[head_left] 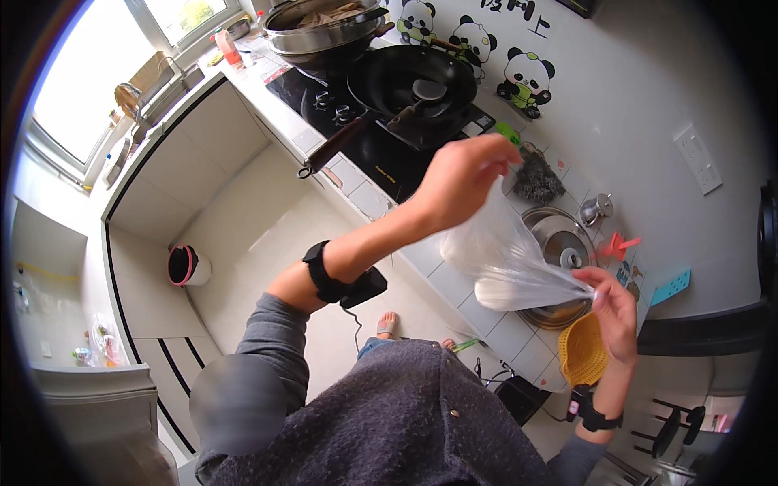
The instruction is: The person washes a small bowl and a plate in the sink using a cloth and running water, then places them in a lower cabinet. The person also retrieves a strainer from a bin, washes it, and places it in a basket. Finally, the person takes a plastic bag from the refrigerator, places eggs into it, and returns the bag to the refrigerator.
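Observation:
A translucent plastic bag (pixel 516 255) hangs stretched between my two hands above the tiled counter. Several pale, rounded pieces (pixel 495 294) lie in its lower part; what they are is hard to tell through the film. My left hand (pixel 468 176) pinches one upper edge of the bag near the stove. At the other end, my right hand (pixel 614 316) grips a gathered corner of it. Partly hidden behind the bag is a round steel lid (pixel 559 234) with a knob. A yellow woven plastic basket (pixel 580 352) sits beside my right wrist.
On the black cooktop (pixel 377 164) stands a wok (pixel 389 79) with a spatula, its handle jutting past the counter edge. Behind it is a steel steamer pot (pixel 322 33). A dark scouring pad (pixel 538 179) and a small steel pot (pixel 595 209) are near the wall. A bin (pixel 197 270) stands left.

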